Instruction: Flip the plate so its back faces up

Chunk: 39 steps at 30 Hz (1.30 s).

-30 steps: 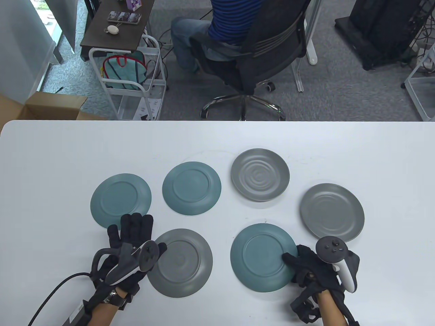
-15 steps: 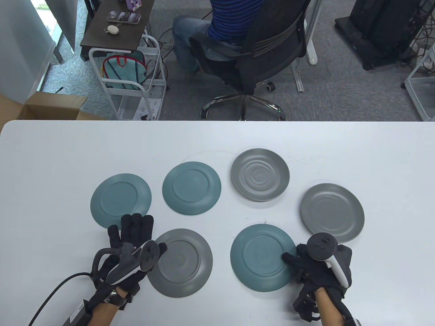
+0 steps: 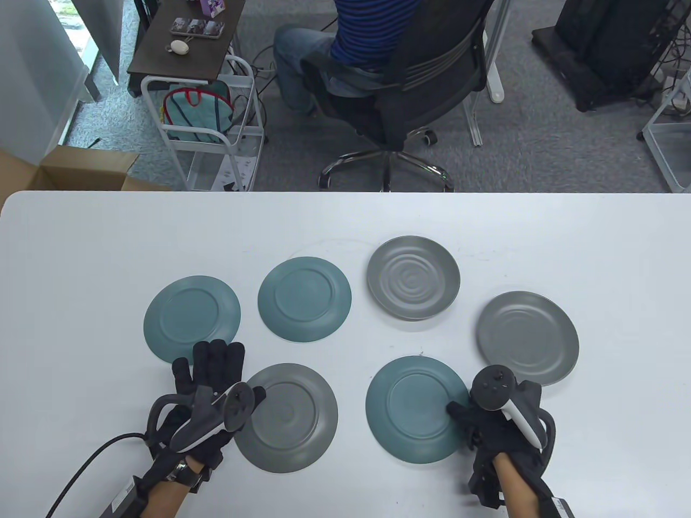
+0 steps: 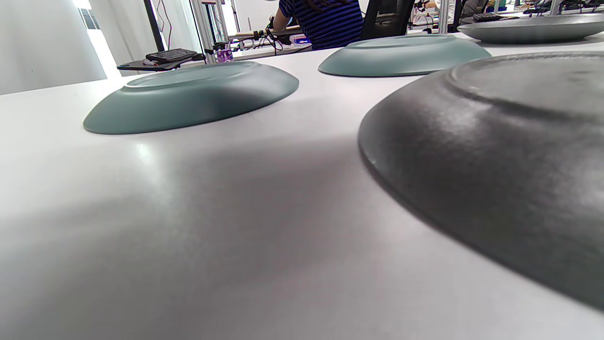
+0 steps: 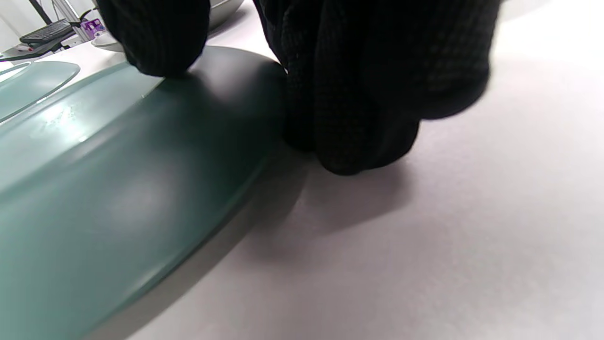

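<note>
White table (image 3: 86, 259) holds six plates. Near teal plate (image 3: 417, 408), back already up, lies right of near grey plate (image 3: 286, 417). Right hand (image 3: 499, 426) grips its right rim: thumb on top, fingers (image 5: 358, 94) curled together at edge. Left hand (image 3: 202, 396) flat, fingers together, left of grey plate. Advice: lower rim gently, release only once plate lies flat.

1. Seated person in striped shirt (image 3: 367, 32) on black office chair (image 3: 415, 81), beyond white table (image 3: 345, 226).
2. White wire cart (image 3: 208, 135) holds teal bag (image 3: 197, 113).
3. Open cardboard box (image 3: 70, 170), far left.
</note>
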Available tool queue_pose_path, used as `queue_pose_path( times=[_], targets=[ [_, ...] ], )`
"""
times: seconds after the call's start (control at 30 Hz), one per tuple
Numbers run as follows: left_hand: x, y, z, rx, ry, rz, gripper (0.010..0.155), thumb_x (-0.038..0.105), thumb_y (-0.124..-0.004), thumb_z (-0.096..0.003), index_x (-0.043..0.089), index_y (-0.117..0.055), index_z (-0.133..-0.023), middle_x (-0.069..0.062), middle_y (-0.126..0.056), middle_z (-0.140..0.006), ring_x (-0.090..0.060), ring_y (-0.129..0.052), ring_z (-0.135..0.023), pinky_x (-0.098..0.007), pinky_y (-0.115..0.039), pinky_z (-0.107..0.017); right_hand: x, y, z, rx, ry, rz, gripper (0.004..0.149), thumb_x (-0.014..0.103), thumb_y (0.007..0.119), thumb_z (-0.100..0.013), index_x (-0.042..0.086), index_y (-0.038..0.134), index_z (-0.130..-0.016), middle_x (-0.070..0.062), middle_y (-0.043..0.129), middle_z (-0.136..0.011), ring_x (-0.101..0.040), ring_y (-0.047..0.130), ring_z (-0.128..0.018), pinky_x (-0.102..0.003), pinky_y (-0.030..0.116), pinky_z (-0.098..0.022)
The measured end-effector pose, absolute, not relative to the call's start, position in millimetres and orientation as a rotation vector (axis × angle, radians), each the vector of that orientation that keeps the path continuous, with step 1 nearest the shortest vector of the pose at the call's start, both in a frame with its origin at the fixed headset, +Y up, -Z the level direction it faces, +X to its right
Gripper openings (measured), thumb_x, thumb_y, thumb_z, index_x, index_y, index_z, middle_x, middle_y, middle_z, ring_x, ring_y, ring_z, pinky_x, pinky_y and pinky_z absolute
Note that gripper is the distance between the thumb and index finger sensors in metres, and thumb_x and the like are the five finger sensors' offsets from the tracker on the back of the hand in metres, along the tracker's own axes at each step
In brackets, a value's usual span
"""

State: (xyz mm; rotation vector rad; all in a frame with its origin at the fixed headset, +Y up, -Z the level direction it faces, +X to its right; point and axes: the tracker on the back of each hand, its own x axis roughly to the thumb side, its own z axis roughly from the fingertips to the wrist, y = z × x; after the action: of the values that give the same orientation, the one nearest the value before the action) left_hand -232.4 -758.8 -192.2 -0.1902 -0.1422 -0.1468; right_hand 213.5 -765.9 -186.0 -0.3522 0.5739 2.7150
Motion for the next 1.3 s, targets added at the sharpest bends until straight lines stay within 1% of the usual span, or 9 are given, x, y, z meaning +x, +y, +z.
queue_pose_path(
  times=[0.3, 0.43, 0.6, 0.9, 1.1, 1.3],
  targets=[
    [-231.6, -758.6, -192.2, -0.188, -0.144, -0.148, 0.087, 0.07, -0.041, -0.0554, 0.017, -0.021, -0.121, -0.019, -0.029, -0.122, -0.048, -0.036, -0.117, -0.069, -0.034, -0.077, 210.1, -764.7, -186.5, -0.346, 0.567, 2.787, 0.071, 0.047, 0.074, -0.049, -0.002, 0.059, -0.098, -0.017, 0.091, -0.071, -0.033, 0.099, -0.047, -0.035, 0.086, -0.031],
    [-231.6, -758.6, -192.4, -0.185, -0.143, -0.146, 0.087, 0.07, -0.041, -0.0554, 0.017, -0.021, -0.121, -0.019, -0.029, -0.122, -0.048, -0.036, -0.117, -0.069, -0.034, -0.078, 208.5, -762.7, -186.9, -0.341, 0.55, 2.842, 0.072, 0.047, 0.076, -0.048, -0.001, 0.058, -0.099, -0.015, 0.09, -0.072, -0.034, 0.098, -0.049, -0.036, 0.086, -0.032],
    [-231.2, -758.7, -192.5, -0.188, -0.145, -0.145, 0.087, 0.07, -0.041, -0.0553, 0.017, -0.021, -0.121, -0.019, -0.029, -0.122, -0.048, -0.036, -0.117, -0.069, -0.034, -0.078, 208.1, -758.4, -187.8, -0.334, 0.498, 2.836, 0.072, 0.047, 0.076, -0.048, 0.0, 0.058, -0.099, -0.016, 0.089, -0.074, -0.035, 0.098, -0.051, -0.037, 0.085, -0.034],
    [-231.0, -758.7, -192.6, -0.19, -0.145, -0.145, 0.087, 0.07, -0.041, -0.0554, 0.017, -0.021, -0.121, -0.019, -0.029, -0.122, -0.048, -0.036, -0.117, -0.069, -0.034, -0.077, 193.4, -741.3, -194.8, -0.238, 0.397, 2.909, 0.073, 0.049, 0.075, -0.048, 0.001, 0.056, -0.101, -0.018, 0.087, -0.079, -0.038, 0.096, -0.057, -0.041, 0.084, -0.038],
    [-231.0, -758.5, -192.6, -0.194, -0.143, -0.146, 0.087, 0.07, -0.041, -0.0555, 0.017, -0.021, -0.121, -0.019, -0.029, -0.122, -0.048, -0.036, -0.117, -0.069, -0.034, -0.077, 177.4, -726.2, -207.1, -0.159, 0.331, 2.938, 0.075, 0.049, 0.075, -0.048, 0.002, 0.055, -0.102, -0.019, 0.085, -0.084, -0.04, 0.094, -0.063, -0.043, 0.083, -0.042],
    [-229.4, -758.0, -191.7, -0.194, -0.15, -0.14, 0.087, 0.071, -0.041, -0.0554, 0.017, -0.021, -0.121, -0.019, -0.029, -0.122, -0.048, -0.036, -0.117, -0.069, -0.034, -0.078, 162.6, -712.3, -226.0, -0.138, 0.278, 2.939, 0.076, 0.05, 0.076, -0.048, 0.003, 0.053, -0.104, -0.02, 0.082, -0.089, -0.042, 0.091, -0.069, -0.047, 0.081, -0.046]
  ],
)
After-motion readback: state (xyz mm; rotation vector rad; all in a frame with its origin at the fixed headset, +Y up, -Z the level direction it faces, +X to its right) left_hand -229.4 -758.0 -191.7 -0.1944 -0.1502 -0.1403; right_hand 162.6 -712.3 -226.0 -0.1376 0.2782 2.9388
